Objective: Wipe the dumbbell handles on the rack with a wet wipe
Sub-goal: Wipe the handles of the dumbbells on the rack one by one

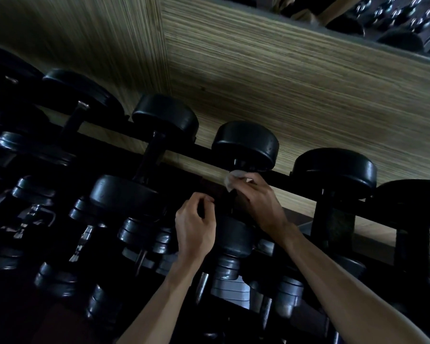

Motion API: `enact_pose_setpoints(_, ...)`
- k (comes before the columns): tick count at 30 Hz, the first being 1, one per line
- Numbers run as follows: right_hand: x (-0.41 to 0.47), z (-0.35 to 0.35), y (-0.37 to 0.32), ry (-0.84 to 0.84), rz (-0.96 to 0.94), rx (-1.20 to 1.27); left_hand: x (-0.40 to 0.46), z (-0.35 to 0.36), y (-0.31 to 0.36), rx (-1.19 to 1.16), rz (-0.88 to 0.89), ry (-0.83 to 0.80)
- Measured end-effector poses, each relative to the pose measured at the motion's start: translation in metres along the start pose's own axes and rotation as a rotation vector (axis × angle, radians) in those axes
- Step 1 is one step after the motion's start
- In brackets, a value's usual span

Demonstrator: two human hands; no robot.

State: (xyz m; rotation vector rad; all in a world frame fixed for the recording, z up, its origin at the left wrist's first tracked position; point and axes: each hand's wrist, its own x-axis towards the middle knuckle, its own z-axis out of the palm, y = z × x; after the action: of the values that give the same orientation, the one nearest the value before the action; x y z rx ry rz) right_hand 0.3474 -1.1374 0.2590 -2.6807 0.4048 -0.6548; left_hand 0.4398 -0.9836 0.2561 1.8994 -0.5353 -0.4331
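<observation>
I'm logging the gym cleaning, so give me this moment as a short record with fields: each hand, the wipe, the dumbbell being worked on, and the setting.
right hand: right hand grips the wet wipe at the far end of a dumbbell handle
left hand: left hand curled beside the same handle, holding nothing visible
dumbbell: black dumbbell, fourth along the top row
rack: black rack rail
setting: wood-grain wall behind, dim light

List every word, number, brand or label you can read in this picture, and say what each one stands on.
None can be read.
Dumbbell heads on the top rail: plain black, no weight numbers showing.
Lower dumbbells: too dark to show any marking.
Wet wipe held by the right hand: plain white, no print.
Wood-grain wall panel: no sign or label.
Mirror at top right: blurred reflections only.
</observation>
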Motion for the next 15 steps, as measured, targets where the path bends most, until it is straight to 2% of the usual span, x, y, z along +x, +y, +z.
enact_pose_setpoints(5,-0.012,-0.014,-0.003,0.070,0.036,0.026,0.000,-0.001,0.002,0.036,0.027,0.010)
enact_pose_setpoints(15,-0.015,-0.025,-0.008,-0.102,0.051,0.096,-0.004,-0.005,0.005,0.083,0.047,0.011)
